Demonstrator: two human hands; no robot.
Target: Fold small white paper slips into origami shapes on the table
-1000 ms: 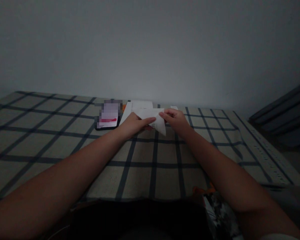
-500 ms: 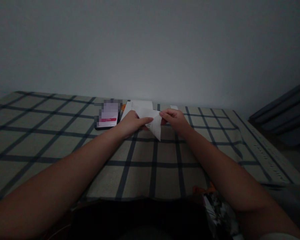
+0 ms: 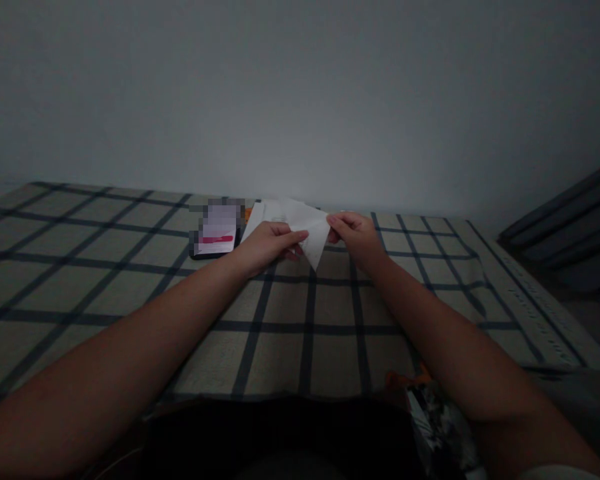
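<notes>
A folded sheet of white paper [image 3: 314,233] is held up above the checked tablecloth, between both hands, with one pointed corner hanging down. My left hand [image 3: 276,245] pinches it from the left, thumb lying on the near face. At the paper's right corner, my right hand [image 3: 351,230] grips between thumb and fingertips. Behind the paper lies a flat white item [image 3: 253,223], perhaps a sheet or a booklet, partly hidden by my left hand and the paper.
A phone [image 3: 215,230] with a lit, blurred screen lies left of my left hand. The checked tablecloth [image 3: 285,360] covers the table up to a plain wall [image 3: 300,100]. Dark grey folded fabric [image 3: 570,230] hangs at the right. A patterned, shiny item [image 3: 443,427] sits below the near edge.
The paper has turned and risen slightly, its lower point now higher and a little further left. My right hand has shifted slightly right and up, still pinching the corner.
</notes>
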